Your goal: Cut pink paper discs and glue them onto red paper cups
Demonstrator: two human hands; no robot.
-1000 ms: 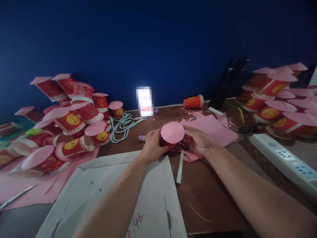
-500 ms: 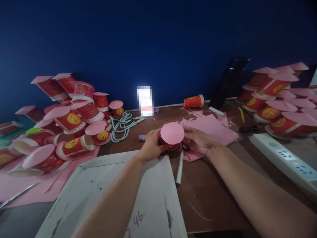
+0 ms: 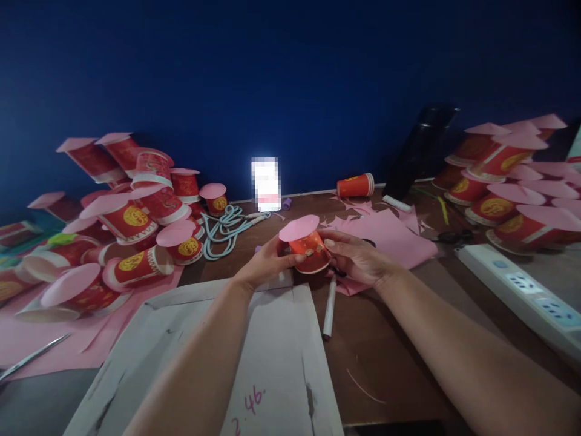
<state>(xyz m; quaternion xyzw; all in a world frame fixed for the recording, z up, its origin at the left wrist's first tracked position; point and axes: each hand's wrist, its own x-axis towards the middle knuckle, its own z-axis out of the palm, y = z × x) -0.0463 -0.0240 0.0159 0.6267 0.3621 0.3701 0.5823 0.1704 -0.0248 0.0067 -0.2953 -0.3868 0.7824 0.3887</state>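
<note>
Between my hands is a red paper cup (image 3: 309, 254), upside down, with a pink paper disc (image 3: 299, 228) across its base. My left hand (image 3: 269, 261) grips the cup's left side, its thumb along the front. On the other side my right hand (image 3: 353, 254) has its fingers closed against the cup near the rim. The cup is slightly tilted, the disc leaning to the left. Just below my right hand lies a white marker (image 3: 330, 307). Dark scissors, partly hidden by my right hand, lie behind it on pink paper scraps (image 3: 385, 235).
Disc-topped red cups are piled at left (image 3: 136, 221) and right (image 3: 503, 200). A white board (image 3: 200, 357) lies under my left forearm. A power strip (image 3: 521, 290), a coiled cable (image 3: 227, 230), a lit phone (image 3: 265, 184), a black bottle (image 3: 417, 148) and stacked cups (image 3: 355, 186) stand around.
The cup has tipped from showing mostly its disc to showing its red side wall. My left hand has shifted a little left, its thumb now across the cup's front.
</note>
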